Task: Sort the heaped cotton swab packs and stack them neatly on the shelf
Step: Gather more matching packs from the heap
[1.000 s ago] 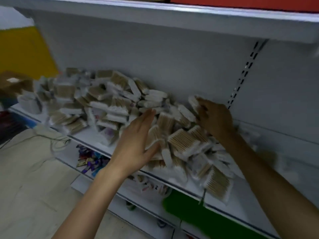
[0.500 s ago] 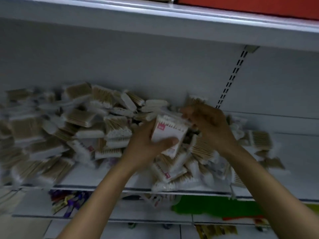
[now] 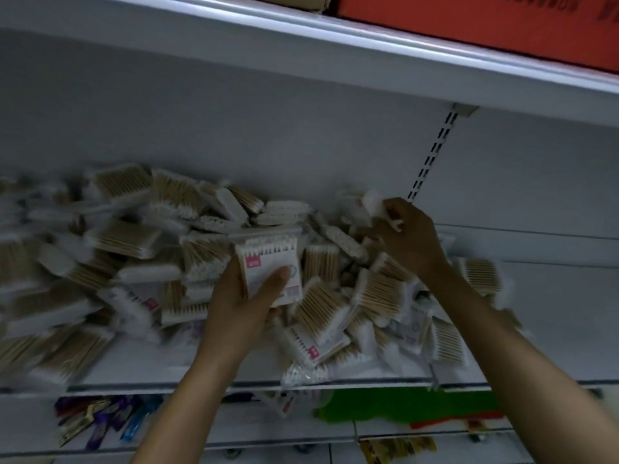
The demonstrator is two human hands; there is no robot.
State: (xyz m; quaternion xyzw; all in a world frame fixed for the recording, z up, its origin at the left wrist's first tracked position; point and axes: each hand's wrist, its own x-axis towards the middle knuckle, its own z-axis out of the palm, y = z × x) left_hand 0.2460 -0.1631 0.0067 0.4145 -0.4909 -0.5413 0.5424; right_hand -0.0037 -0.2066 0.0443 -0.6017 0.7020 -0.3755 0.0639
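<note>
A loose heap of cotton swab packs [image 3: 140, 249] covers the white shelf [image 3: 207, 370] from the left edge to right of centre. My left hand [image 3: 244, 296] grips one upright pack with a white card and a pink label [image 3: 268, 262], thumb across its front. Farther right and higher, my right hand [image 3: 408, 236] pinches another pack [image 3: 373, 204] by its edge above the pile. More packs [image 3: 482, 272] lie behind my right forearm.
The upper shelf [image 3: 368, 61] carries an orange box [image 3: 485, 25]. A slotted upright [image 3: 432, 155] runs down the back panel. Lower shelves hold coloured small items [image 3: 100, 420] and green packaging [image 3: 402, 403]. Bare shelf board [image 3: 562, 316] lies right of the heap.
The view has swung right and closer. My left hand took a labelled pack and holds it upright. My right hand lifted from the pile with another pack pinched.
</note>
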